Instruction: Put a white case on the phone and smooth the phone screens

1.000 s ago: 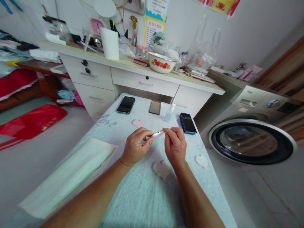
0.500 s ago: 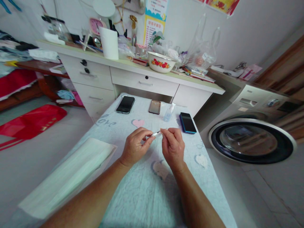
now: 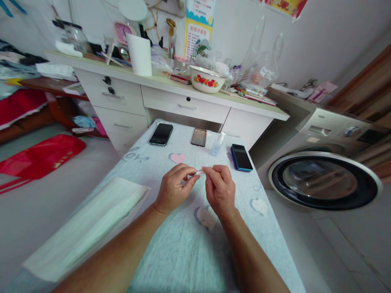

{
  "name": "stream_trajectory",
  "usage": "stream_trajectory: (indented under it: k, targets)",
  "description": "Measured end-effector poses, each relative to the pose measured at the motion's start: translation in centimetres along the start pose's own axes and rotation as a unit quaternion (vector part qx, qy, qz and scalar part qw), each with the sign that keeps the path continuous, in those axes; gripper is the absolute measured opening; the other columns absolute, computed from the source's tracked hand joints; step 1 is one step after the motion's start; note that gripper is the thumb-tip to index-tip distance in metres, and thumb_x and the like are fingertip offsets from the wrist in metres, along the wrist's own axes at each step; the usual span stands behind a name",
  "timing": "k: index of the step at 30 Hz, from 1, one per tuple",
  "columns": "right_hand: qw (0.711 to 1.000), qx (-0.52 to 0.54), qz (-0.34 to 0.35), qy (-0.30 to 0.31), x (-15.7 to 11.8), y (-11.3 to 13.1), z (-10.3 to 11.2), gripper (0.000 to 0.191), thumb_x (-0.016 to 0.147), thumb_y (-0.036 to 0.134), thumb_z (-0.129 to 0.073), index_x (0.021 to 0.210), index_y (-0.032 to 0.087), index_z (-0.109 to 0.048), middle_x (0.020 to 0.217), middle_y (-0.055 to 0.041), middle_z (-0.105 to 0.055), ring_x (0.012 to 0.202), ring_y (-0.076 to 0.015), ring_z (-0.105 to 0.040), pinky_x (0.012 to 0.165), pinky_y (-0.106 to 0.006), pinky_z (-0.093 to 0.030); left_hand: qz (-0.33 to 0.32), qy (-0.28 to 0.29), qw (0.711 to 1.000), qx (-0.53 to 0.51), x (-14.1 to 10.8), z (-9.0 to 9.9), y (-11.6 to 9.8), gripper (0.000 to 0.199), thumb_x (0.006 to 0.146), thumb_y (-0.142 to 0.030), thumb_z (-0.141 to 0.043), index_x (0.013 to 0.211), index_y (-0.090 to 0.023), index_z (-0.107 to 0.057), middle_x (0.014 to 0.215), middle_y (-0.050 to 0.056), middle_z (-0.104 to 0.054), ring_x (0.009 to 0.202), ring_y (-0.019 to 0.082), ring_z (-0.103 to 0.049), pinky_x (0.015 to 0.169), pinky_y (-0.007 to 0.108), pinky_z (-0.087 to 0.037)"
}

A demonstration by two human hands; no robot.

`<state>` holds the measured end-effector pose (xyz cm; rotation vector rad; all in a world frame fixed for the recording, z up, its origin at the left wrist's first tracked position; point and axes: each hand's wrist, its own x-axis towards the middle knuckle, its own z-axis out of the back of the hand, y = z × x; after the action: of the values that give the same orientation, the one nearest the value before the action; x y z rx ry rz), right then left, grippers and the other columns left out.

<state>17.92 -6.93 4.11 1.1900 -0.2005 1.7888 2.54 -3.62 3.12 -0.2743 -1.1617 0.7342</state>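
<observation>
My left hand [image 3: 175, 187] pinches a slim white pen-like stick [image 3: 198, 173] between thumb and fingers, above the middle of the cloth-covered table [image 3: 189, 252]. My right hand [image 3: 221, 189] is closed on the stick's other end, its fingertips hiding part of it. Past the hands stands a clear spray bottle [image 3: 217, 145]. A phone case [image 3: 199, 137] lies behind the bottle, to its left. One black phone [image 3: 161, 134] rests at the far left of the table, and a phone with a blue edge [image 3: 241, 157] at the right.
A pale wrapped sheet or packet [image 3: 88, 228] lies along the table's left side. Beyond the table is a white desk [image 3: 186, 103] with a flowered bowl [image 3: 208, 79] and a paper roll [image 3: 139, 55]. A washing machine [image 3: 320, 158] stands at the right; a red bag [image 3: 42, 156] lies on the floor.
My right hand has slid slightly left along the stick, toward my left hand. Less of the stick shows, and its dark spot is now hidden. My left hand stays put.
</observation>
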Motion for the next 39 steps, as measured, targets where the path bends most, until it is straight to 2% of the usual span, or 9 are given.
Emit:
stream_trajectory:
  k: [15, 34, 39]
  targets:
    - [0.997, -0.036, -0.039, -0.049, 0.2, -1.6, 0.3, 0.028, 0.086, 0.01, -0.046, 0.105, 0.022, -0.064, 0.09, -0.0048, -0.052, 0.081, -0.013, -0.056, 0.075, -0.027, -0.049, 0.003, 0.0, 1.0, 0.005, -0.1, 0.1, 0.1, 0.006, 0.082, -0.02, -0.058, 0.087, -0.017, -0.06, 0.075, 0.001, -0.06, 0.067, 0.01, -0.055, 0.061, 0.021, -0.045]
    - [1.0, 0.004, 0.0, -0.001, -0.1, -0.1, -0.2, 0.033, 0.085, 0.009, -0.047, 0.111, 0.022, -0.062, 0.092, -0.005, -0.053, 0.081, -0.0124, -0.058, 0.074, -0.025, -0.05, 0.001, -0.003, 1.0, 0.003, -0.1, 0.0, 0.2, 0.007, 0.081, -0.02, -0.06, 0.088, -0.018, -0.06, 0.076, 0.0, -0.06, 0.068, 0.01, -0.055, 0.062, 0.021, -0.045]
    - [1.0, -0.008, -0.021, -0.003, 0.0, -0.6, 0.0, 0.031, 0.086, 0.011, -0.046, 0.108, 0.023, -0.063, 0.091, -0.005, -0.053, 0.083, -0.0131, -0.058, 0.075, -0.026, -0.05, 0.002, 0.002, 1.0, 0.005, -0.1, 0.1, 0.1, 0.006, 0.082, -0.02, -0.059, 0.087, -0.018, -0.06, 0.075, 0.0, -0.059, 0.068, 0.01, -0.055, 0.062, 0.021, -0.045]
